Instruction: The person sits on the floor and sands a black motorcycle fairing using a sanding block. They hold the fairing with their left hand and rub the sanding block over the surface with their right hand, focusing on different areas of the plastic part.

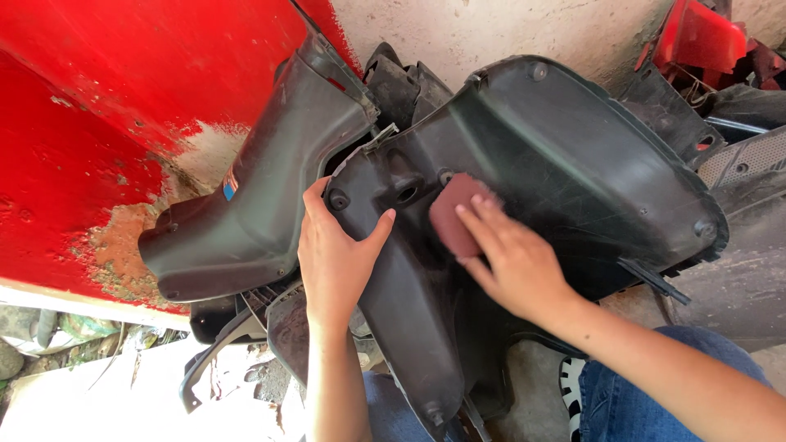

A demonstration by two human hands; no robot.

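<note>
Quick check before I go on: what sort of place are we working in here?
Likely an informal vehicle repair or body shop. Black plastic fairing panels lie stacked against a chipped red wall, more red parts are piled behind, and the right hand rubs a panel with sandpaper.

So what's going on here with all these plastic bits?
A person is working on a large curved black plastic panel propped up in front of them. Their left hand grips its edge, thumb over the front. Their right hand presses a small reddish-brown abrasive sheet flat against the panel's face. A second dark grey moulded plastic panel leans beside it against a red painted wall with flaking paint.
</note>
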